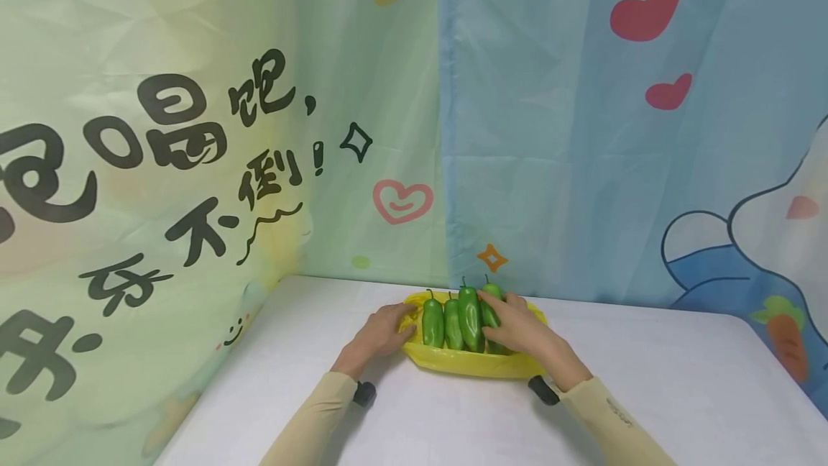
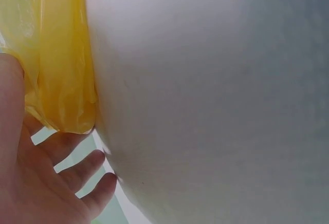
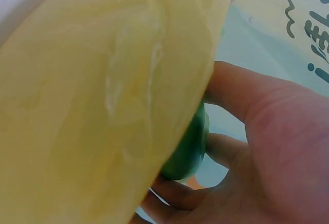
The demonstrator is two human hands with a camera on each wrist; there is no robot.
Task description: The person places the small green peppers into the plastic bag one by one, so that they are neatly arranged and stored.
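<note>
An open yellow plastic bag (image 1: 453,361), spread wide like a shallow bowl, sits on the white table with several green peppers (image 1: 433,322) standing side by side in it, stems up. My left hand (image 1: 383,331) holds the bag's left edge, thumb on the near side and fingers on the far side in the left wrist view. At the right end, my right hand (image 1: 522,326) grips the rightmost green pepper (image 1: 491,292), its thumb and fingers on either side. In the right wrist view the bag's wall hides much of that pepper (image 3: 187,154).
The white table (image 1: 291,380) extends to both sides of the bag. Close behind stands a printed cloth backdrop (image 1: 550,164) with hearts and cartoon drawings. Another printed cloth (image 1: 129,236), with large black characters, hangs along the left.
</note>
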